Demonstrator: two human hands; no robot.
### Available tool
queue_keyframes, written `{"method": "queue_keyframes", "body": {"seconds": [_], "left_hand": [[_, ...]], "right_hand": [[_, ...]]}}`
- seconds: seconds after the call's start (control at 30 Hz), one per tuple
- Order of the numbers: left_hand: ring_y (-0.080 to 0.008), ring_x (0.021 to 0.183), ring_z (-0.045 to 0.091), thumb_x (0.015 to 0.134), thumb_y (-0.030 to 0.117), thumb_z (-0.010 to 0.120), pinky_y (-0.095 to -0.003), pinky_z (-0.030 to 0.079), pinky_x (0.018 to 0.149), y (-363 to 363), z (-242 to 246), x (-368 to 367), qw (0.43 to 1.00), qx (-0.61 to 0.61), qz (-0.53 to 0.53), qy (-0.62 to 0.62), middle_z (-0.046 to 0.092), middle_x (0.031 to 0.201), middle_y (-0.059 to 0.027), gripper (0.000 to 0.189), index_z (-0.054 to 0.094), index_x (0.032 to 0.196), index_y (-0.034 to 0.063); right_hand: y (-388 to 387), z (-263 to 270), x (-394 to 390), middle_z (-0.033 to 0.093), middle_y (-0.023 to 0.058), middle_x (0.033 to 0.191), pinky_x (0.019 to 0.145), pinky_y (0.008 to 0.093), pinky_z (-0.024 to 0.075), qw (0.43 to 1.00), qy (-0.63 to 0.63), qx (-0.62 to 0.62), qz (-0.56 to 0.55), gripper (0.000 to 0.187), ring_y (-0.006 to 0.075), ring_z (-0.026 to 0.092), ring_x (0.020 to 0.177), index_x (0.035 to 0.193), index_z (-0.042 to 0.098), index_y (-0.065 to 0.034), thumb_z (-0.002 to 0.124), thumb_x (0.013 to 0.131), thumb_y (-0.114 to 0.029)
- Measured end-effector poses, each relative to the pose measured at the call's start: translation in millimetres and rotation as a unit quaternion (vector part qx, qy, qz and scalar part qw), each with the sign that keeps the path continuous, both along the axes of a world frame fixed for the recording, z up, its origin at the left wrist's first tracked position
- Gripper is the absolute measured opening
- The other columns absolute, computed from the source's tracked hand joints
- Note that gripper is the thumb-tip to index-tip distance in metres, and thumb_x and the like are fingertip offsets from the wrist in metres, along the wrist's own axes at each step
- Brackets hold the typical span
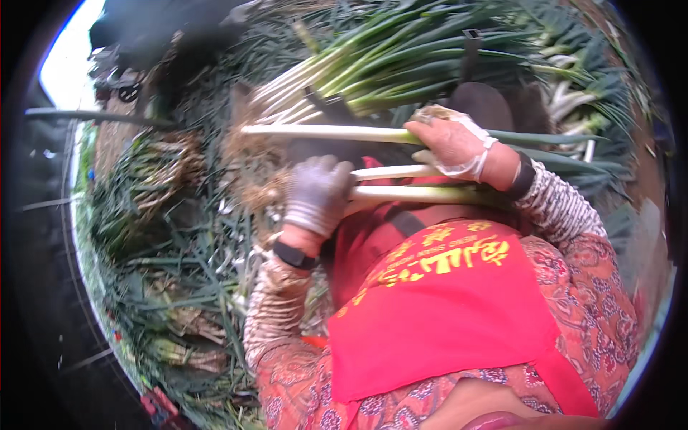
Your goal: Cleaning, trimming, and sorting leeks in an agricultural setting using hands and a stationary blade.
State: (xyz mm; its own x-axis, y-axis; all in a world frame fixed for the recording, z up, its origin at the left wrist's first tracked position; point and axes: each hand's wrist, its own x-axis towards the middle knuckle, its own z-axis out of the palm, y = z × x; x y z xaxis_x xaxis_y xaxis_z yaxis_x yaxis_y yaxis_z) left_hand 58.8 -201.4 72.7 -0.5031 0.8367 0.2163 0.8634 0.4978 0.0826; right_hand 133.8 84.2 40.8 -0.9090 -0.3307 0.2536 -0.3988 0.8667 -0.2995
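Observation:
My left hand (317,191), in a grey knit glove, is closed around the white lower stems of green onions near their roots. My right hand (457,142), in a thin pale glove that leaves some fingers bare, grips a long green onion (333,132) partway up its stem. That stalk lies crosswise, its roots at the left and green leaves at the right. Below it, more white stalks (403,193) run from my left hand towards my right forearm. A large pile of green onions (344,75) lies just beyond my hands, roots to the left.
Bundled green onions (166,177) lie at the left, with another bundle (188,352) lower down. Loose leaves (199,269) cover the ground. More stalks (572,102) lie at the far right. A red apron (441,317) with writing covers my front.

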Motion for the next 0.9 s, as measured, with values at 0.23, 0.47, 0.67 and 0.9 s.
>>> {"method": "queue_keyframes", "body": {"seconds": [0.23,0.47,0.67,0.9], "left_hand": [[-0.0329,0.105,0.063,0.075,0.017,0.076,-0.0458,0.048,0.096,6,17,1,0.995,0.076,0.026,0.055,0.068,0.108,-0.0103,0.041,0.066,0.115,0.0098],[-0.0337,0.103,0.064,0.082,0.016,0.071,-0.0457,0.050,0.090,-54,32,-59,0.990,0.027,0.133,0.028,0.070,0.105,-0.0092,0.025,0.069,0.108,0.0151],[-0.0231,0.105,0.063,0.094,0.025,0.071,-0.0365,0.051,0.096,-154,-25,-78,0.872,0.246,0.211,-0.366,0.064,0.122,-0.0124,0.042,0.064,0.131,0.0070],[-0.0340,0.083,0.068,0.078,0.018,0.076,-0.0431,0.055,0.076,-116,-40,-82,0.956,0.208,0.187,-0.092,0.069,0.088,-0.0119,0.015,0.075,0.091,0.0117]], "right_hand": [[-11,24,9,0.067,0.0191,0.099,0.079,0.0445,0.0538,0.995,0.095,0.031,-0.007,0.039,0.0368,0.067,0.093,0.124,0.063,-0.0042,0.062,0.084,-0.006],[17,40,36,0.067,0.0147,0.099,0.078,0.0433,0.0535,0.984,0.151,0.092,-0.024,0.051,0.0336,0.067,0.093,0.130,0.065,-0.0149,0.065,0.081,-0.002],[19,21,29,0.064,0.0137,0.091,0.075,0.0445,0.0522,0.988,0.125,0.086,-0.031,0.049,0.0350,0.065,0.085,0.130,0.064,-0.0172,0.063,0.083,-0.001],[34,18,30,0.063,0.0222,0.115,0.101,0.0494,0.0465,0.998,0.057,0.016,0.009,0.046,0.0432,0.058,0.114,0.122,0.064,-0.0024,0.069,0.077,0.007]]}}
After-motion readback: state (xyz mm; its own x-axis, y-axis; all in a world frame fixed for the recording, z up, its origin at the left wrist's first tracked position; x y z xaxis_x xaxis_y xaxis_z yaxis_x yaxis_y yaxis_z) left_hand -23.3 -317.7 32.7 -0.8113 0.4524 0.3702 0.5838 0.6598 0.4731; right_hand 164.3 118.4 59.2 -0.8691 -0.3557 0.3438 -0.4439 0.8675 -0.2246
